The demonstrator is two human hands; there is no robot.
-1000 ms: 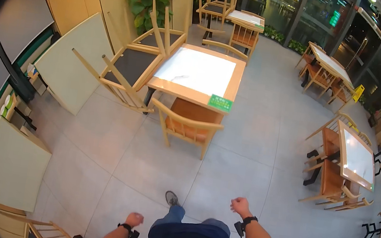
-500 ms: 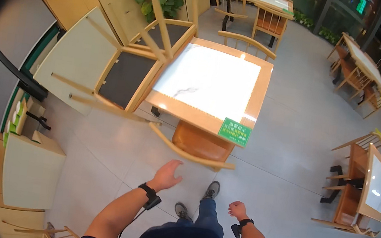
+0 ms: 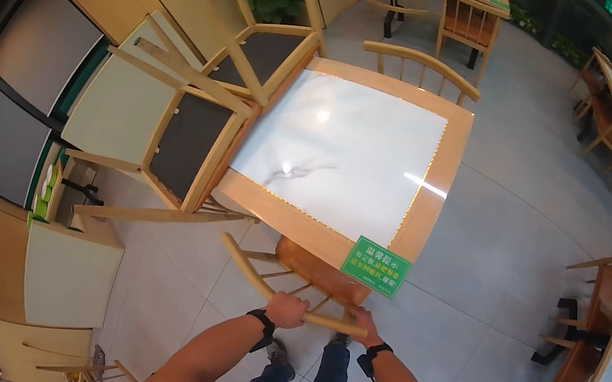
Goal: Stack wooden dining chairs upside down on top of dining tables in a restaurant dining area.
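Directly before me stands a wooden chair (image 3: 318, 272) with a brown seat, a curved backrest rail and thin spindles. My left hand (image 3: 286, 310) is closed round the middle of that rail. At the rail's right end, my right hand (image 3: 363, 324) is closed on it too, its fingers partly hidden. The seat's far part lies under the edge of a square table (image 3: 439, 198) with a wooden border and a white marbled top. A green sign (image 3: 377, 267) is on the table's near right corner.
Two upturned chairs, one nearer (image 3: 191, 145) and one farther (image 3: 266, 56), rest at the table's left side, legs jutting out. Another chair (image 3: 422, 60) stands at its far side. A pale cabinet (image 3: 70, 279) is at left; more tables and chairs (image 3: 574, 369) stand at right.
Both hands have reached forward and taken hold of the chair's backrest rail. The table and chair appear closer and larger, and my feet are now partly behind the rail.
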